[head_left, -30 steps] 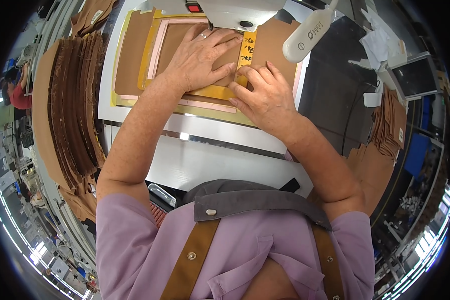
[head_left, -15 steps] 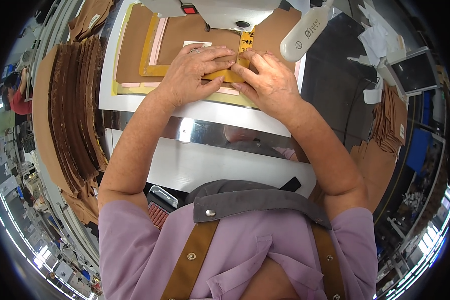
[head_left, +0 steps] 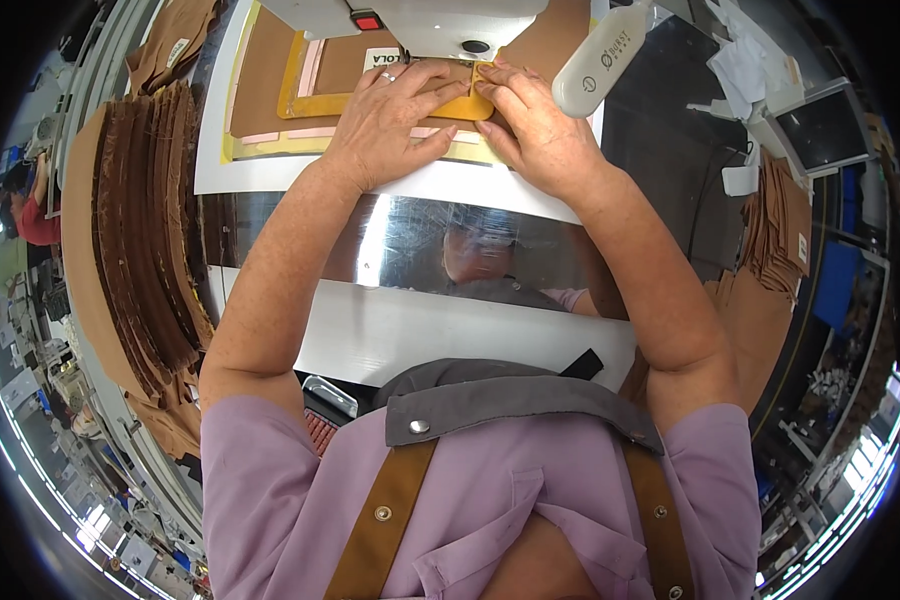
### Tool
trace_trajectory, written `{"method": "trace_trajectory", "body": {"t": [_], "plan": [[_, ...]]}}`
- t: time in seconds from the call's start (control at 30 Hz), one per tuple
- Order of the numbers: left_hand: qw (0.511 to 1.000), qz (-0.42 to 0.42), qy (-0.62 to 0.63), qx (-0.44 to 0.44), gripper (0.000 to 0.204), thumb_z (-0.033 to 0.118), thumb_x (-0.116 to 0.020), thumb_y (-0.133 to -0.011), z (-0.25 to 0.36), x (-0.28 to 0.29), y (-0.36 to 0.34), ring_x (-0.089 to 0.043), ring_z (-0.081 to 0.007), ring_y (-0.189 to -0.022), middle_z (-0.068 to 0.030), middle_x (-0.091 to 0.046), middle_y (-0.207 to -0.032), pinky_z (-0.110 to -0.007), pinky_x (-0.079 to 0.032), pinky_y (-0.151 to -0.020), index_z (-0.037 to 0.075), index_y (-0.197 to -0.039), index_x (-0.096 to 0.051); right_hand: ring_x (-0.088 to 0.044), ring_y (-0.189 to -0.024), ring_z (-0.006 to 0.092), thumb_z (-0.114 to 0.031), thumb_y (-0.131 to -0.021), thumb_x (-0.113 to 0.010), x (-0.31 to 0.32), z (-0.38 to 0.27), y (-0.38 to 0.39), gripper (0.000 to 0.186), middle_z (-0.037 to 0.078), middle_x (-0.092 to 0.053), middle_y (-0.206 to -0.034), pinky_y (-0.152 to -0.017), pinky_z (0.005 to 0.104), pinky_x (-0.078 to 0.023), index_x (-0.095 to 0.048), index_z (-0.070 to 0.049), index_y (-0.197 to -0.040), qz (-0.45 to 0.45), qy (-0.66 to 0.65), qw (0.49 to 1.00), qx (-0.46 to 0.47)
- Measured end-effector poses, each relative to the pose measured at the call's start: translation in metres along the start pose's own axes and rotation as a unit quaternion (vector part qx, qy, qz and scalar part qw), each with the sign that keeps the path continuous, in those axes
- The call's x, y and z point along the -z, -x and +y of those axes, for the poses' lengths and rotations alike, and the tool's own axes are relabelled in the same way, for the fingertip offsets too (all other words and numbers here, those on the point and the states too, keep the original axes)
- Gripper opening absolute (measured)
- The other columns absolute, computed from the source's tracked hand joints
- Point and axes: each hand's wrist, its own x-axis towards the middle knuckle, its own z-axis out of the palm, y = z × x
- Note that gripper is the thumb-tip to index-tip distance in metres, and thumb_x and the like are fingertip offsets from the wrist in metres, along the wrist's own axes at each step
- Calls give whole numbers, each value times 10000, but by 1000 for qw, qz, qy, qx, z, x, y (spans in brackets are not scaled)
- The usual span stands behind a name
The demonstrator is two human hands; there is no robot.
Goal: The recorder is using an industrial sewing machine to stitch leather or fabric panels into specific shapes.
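Beneath the sewing machine head (head_left: 430, 22), a yellow rounded frame (head_left: 315, 107) rests on brown fabric (head_left: 345, 72). My left hand (head_left: 385, 128) lies flat over the fabric and the frame's near edge, fingers stretched, a ring on one finger. At the frame's near right corner is my right hand (head_left: 545, 128); its fingertips press on the yellow strip and its thumb reaches toward the left hand. Both hands press without grasping. A white label (head_left: 381, 58) on the fabric shows just beyond my left fingers. The fabric sits in a white-edged template (head_left: 213, 150) with pink and pale yellow strips.
Stacked brown fabric pieces (head_left: 140, 240) stand at the left, and more folded pieces (head_left: 770, 235) at the right. A white lamp arm (head_left: 600, 65) hangs beside my right hand. The shiny metal plate (head_left: 420, 240) lies nearer me; a dark screen (head_left: 820, 130) is at right.
The template, fabric and yellow frame have slid away from me under the machine head, with both hands moving along on them. More of the metal plate shows.
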Motion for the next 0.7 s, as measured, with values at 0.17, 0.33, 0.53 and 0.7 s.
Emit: {"method": "trace_trajectory", "body": {"t": [0.17, 0.33, 0.53, 0.7], "plan": [[982, 98, 159, 35, 464, 235, -731, -820, -9, -13, -5, -635, -268, -1143, -64, -696, -1278, -418, -439, -1040, 149, -1276, -707, -607, -1241, 314, -211, -901, -737, -2, 11, -10, 361, 125, -632, -1289, -1126, 481, -457, -646, -45, -1209, 75, 22, 996, 52], [992, 86, 85, 24, 429, 251, -745, -808, -16, -11, -18, -660, -257, -1049, -53, -745, -1154, -437, -423, -1053, 134, -1221, -738, -604, -1238, 317, -196, -912, -724, -6, 21, -18, 340, 134, -638, -1271, -1132, 491, -445, -646, -46, -1207, 60, 26, 998, 17], [993, 114, 36, 23, 406, 289, -749, -799, -15, -13, -13, -618, -268, -1127, -41, -734, -1173, -476, -373, -1076, 139, -1177, -764, -592, -1252, 305, -205, -936, -691, -5, 21, -14, 342, 129, -637, -1287, -1131, 492, -435, -633, -53, -1237, 44, 32, 998, 8], [982, 176, 30, 66, 351, 275, -755, -809, -13, -3, 12, -599, -280, -1198, -72, -714, -1218, -494, -345, -1089, 119, -1123, -770, -549, -1318, 292, -235, -960, -660, -2, 19, -16, 356, 110, -628, -1327, -1158, 501, -395, -626, -66, -1272, 43, 63, 997, -18]]}}
